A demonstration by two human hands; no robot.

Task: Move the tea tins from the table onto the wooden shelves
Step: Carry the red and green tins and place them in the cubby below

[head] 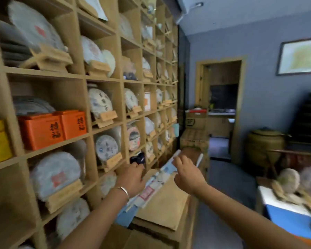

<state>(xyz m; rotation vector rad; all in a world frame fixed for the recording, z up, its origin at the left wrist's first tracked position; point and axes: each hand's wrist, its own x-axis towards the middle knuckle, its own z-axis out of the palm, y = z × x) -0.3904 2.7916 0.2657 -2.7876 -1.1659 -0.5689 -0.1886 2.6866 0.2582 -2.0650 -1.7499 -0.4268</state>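
**Both hands reaching toward the lower shelves**

Wooden shelves point(104, 130) are filling the left wall, two orange tea tins point(52, 127) sitting in one compartment. Left hand point(132, 178) is stretching toward a dark object point(137, 157), grip unclear. Right hand point(186, 172) is hovering, fingers loosely spread, holding nothing.

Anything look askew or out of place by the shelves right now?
Yes: a long white and blue printed sheet lies slanted across the cardboard boxes beside the wooden shelves, between the left hand and the right hand. The two orange tins sit straight.
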